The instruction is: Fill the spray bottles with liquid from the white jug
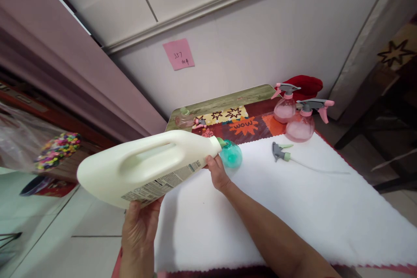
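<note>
A large cream detergent jug (153,160) lies tilted on its side in the air, its green spout pointing right. My left hand (141,226) supports its lower side near the base, fingers partly hidden beneath. Close to the neck, my right hand (216,171) grips the jug from below. The spout meets the top of a round green spray bottle body (231,154) on the white cloth; whether liquid flows cannot be made out. To the right lies a grey and green spray head (280,152) with its long thin tube, off any bottle.
Two pink spray bottles (299,128) stand at the back right beside a red cloth item (304,86). A clear bottle (184,119) and a pink spray head (200,122) lie at the back left. White cloth (260,217) covers the table front; a wall stands behind.
</note>
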Tool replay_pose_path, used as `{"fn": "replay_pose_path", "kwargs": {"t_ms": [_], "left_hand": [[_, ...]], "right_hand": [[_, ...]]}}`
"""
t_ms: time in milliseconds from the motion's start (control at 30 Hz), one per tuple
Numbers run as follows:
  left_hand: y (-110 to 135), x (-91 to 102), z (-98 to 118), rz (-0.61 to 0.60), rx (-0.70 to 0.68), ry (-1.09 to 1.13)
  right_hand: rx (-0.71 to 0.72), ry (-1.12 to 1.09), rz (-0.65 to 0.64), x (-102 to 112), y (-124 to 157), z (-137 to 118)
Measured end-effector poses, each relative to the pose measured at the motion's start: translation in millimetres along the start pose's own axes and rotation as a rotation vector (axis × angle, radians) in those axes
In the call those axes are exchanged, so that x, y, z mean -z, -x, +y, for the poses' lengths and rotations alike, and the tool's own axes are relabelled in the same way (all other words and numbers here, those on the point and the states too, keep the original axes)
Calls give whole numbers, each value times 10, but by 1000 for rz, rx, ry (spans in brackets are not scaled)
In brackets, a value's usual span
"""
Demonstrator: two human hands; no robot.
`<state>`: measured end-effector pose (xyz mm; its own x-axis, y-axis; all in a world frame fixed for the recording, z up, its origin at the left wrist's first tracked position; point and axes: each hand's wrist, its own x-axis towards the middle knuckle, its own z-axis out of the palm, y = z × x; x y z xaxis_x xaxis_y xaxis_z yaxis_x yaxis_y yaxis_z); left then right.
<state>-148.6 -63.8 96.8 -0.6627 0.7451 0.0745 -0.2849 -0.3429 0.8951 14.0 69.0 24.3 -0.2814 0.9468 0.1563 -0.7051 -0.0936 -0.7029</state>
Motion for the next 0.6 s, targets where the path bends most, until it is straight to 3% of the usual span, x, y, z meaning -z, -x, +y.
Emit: {"fn": "replay_pose_path", "kwargs": {"t_ms": [600], "left_hand": [[-11, 26, -1, 6, -1, 14]], "right_hand": [[-3, -19, -18, -8, 5, -21]]}}
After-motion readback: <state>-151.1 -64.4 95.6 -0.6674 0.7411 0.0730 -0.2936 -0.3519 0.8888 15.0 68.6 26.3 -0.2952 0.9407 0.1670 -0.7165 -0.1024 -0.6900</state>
